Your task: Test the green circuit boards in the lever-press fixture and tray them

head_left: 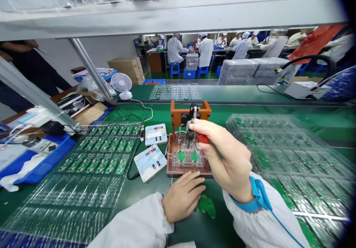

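Observation:
My right hand (225,153) is closed around the red handle (203,138) of a toggle clamp (194,110), mounted on an orange-brown press fixture (177,118). Two small green circuit boards (181,156) lie side by side in the clear holder (187,162) under the clamp. Against the front edge of the fixture's brown base, my left hand (184,196) lies palm down, its fingers stretched out and no grip visible. A few loose green boards (206,205) rest on the green mat beside it, partly hidden by that hand.
Left of the fixture are two white display boxes (151,162) and clear trays of circuit boards (97,162). More stacked clear trays (278,151) spread out on the right. A small white fan (121,82) stands behind. A blue cord runs from my right wrist strap (254,196).

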Demonstrator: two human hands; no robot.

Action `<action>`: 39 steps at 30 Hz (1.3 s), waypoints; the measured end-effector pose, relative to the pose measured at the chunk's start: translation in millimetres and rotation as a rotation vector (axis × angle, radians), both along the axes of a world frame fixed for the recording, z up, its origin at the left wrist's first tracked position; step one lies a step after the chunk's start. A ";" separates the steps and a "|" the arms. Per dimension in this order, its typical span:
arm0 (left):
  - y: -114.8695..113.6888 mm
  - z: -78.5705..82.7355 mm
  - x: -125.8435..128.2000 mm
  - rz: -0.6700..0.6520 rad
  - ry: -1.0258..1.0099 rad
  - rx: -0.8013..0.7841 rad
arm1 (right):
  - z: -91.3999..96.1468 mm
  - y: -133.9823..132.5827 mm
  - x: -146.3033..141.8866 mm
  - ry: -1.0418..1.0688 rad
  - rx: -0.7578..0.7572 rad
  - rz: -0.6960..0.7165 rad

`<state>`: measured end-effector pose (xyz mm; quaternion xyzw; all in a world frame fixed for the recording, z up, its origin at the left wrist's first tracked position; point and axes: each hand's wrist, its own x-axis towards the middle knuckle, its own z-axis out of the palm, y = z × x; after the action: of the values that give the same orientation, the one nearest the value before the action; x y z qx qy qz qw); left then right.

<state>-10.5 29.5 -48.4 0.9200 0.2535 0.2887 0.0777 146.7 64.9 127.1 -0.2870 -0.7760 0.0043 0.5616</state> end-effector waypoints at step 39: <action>128.6 56.1 -131.0 0.589 0.649 -0.639 | -67.3 24.3 -8.7 0.192 0.143 0.177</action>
<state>-141.5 158.1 7.8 0.7824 0.5869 -0.0920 0.1870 138.0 89.3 59.8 -0.1750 -0.7393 0.0257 0.6498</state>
